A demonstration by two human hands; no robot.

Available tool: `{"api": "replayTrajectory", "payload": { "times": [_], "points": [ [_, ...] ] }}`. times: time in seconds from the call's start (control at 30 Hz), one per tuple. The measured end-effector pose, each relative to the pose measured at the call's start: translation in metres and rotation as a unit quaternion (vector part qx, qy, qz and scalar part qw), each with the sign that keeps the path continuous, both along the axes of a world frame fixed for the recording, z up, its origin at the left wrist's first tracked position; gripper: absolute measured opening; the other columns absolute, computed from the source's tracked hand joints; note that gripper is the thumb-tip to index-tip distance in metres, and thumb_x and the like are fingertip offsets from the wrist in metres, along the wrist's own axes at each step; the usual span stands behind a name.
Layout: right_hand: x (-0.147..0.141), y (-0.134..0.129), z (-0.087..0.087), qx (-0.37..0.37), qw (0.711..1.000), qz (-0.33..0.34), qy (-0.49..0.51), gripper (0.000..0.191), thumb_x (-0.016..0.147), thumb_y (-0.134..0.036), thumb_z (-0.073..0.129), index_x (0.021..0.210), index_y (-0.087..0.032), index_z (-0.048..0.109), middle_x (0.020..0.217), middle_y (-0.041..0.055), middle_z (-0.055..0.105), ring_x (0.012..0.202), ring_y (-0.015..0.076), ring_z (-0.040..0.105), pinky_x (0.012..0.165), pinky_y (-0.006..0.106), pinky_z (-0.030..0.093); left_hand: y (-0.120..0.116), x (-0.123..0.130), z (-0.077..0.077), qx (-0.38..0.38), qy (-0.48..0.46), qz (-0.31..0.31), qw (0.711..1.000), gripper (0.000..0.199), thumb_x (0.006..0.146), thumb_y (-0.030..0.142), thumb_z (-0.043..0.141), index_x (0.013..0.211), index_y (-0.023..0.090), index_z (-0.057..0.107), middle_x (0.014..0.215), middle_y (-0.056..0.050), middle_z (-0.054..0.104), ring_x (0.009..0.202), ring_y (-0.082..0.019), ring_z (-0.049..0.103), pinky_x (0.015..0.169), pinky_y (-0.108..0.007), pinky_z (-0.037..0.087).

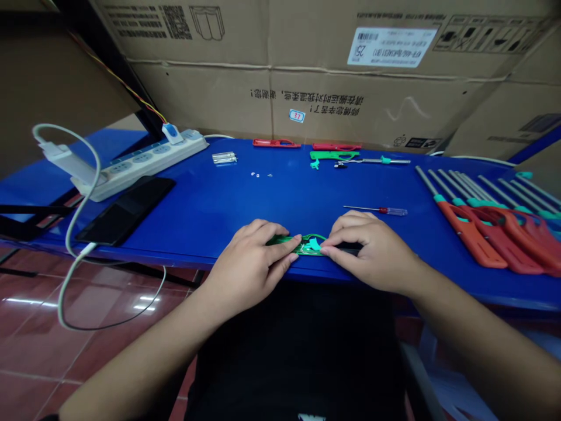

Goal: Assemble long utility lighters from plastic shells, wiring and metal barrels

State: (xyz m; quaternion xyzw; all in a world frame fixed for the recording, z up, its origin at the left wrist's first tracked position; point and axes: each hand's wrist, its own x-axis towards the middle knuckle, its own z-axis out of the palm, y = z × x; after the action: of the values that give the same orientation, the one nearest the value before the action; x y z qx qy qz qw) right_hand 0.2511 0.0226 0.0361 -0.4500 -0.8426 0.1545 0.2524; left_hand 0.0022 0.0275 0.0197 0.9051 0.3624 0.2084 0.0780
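Green plastic lighter housing [302, 245] sits at the front edge of the blue tabletop [210, 216], both grips closed on it: left hand [249, 269], right hand [372, 252]. Screwdriver [374, 210] lies beyond it, untouched; rodded red-orange housings [477, 234] lie stacked to its right.

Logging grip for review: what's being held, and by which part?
Both hands hold a green plastic lighter handle: the left hand pinches its left end, the right hand its right end beside a teal piece. Fingers hide the exact contact points.
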Motion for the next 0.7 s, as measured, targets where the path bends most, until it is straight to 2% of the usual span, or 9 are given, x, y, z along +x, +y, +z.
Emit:
{"api": "replayTrajectory", "payload": {
  "times": [0.23, 0.47, 0.7],
  "points": [
    [-0.003, 0.006, 0.013, -0.120, 0.993, -0.019, 0.006, 0.013, 0.086, -0.028, 0.069, 0.076, -0.025, 0.076, 0.082, 0.0000, 0.069, 0.077, 0.0153, 0.063, 0.071, 0.031, 0.049, 0.001, 0.003, -0.003, 0.000, -0.023, 0.007, 1.000, 0.033, 0.098, 0.031, 0.056, 0.128, 0.025, 0.068, 0.116, -0.010, 0.066, 0.107, -0.026, 0.058, 0.088, -0.046, 0.050],
    [-0.006, 0.010, 0.019, -0.133, 0.991, -0.025, -0.006, 0.012, 0.084, -0.025, 0.069, 0.074, -0.025, 0.075, 0.080, -0.0003, 0.069, 0.067, 0.0132, 0.062, 0.062, 0.029, 0.047, 0.002, 0.005, -0.006, 0.003, -0.087, -0.007, 0.996, 0.027, 0.096, 0.027, 0.061, 0.120, 0.025, 0.072, 0.115, -0.007, 0.070, 0.104, -0.024, 0.062, 0.089, -0.044, 0.050],
    [-0.007, 0.009, 0.022, -0.175, 0.984, -0.022, -0.016, 0.012, 0.083, -0.026, 0.067, 0.075, -0.023, 0.075, 0.081, -0.0008, 0.069, 0.071, 0.0126, 0.062, 0.066, 0.028, 0.046, 0.004, 0.002, -0.004, -0.035, -0.080, -0.017, 0.996, 0.026, 0.093, 0.018, 0.063, 0.106, 0.035, 0.077, 0.114, -0.002, 0.068, 0.103, -0.022, 0.060, 0.087, -0.042, 0.046]
  ]
}}
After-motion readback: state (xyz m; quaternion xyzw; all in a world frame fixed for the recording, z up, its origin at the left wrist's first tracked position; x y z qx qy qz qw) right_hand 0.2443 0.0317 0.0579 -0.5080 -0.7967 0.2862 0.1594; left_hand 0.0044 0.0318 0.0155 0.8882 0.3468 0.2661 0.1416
